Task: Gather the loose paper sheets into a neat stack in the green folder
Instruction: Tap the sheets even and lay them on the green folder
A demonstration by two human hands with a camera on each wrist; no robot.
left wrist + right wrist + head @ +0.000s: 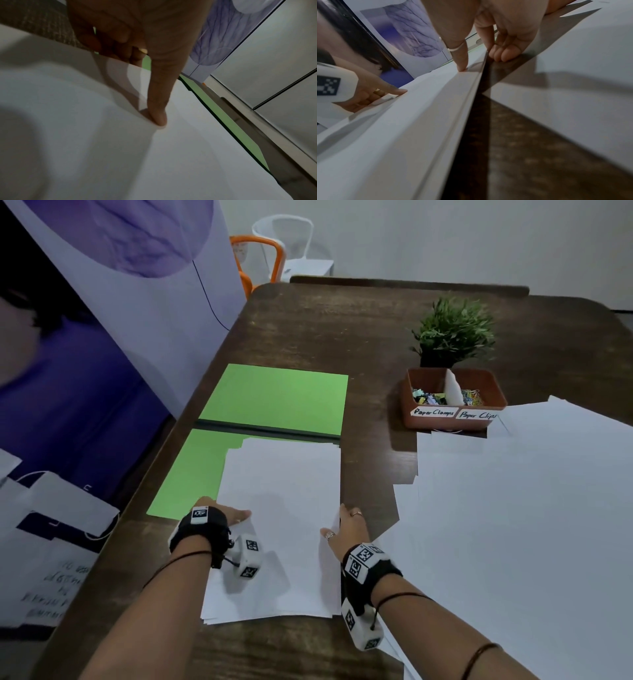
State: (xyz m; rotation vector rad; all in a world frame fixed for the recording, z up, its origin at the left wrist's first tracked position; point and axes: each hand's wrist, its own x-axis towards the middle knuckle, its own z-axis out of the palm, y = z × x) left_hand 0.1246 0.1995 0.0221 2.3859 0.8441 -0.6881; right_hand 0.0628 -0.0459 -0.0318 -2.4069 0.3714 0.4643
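The open green folder [274,398] lies flat on the dark wooden table, its black spine running across the middle. A stack of white sheets [281,508] covers the right part of the near flap [191,474] and juts over its front edge toward me. My left hand [236,517] pinches the stack's left edge, thumb [157,116] on top and fingers curled underneath. At the stack's right edge my right hand [346,529] pinches too, its thumb [462,65] on top and fingers [501,54] curled at the edge. The sheet edges [462,108] are slightly uneven.
Several loose white sheets [513,508] spread over the table's right side. A brown tray [452,419] labelled for paper clamps and clips stands behind them, with a small potted plant [452,333] beyond. A purple banner [102,337] and papers [51,525] lie off the left edge.
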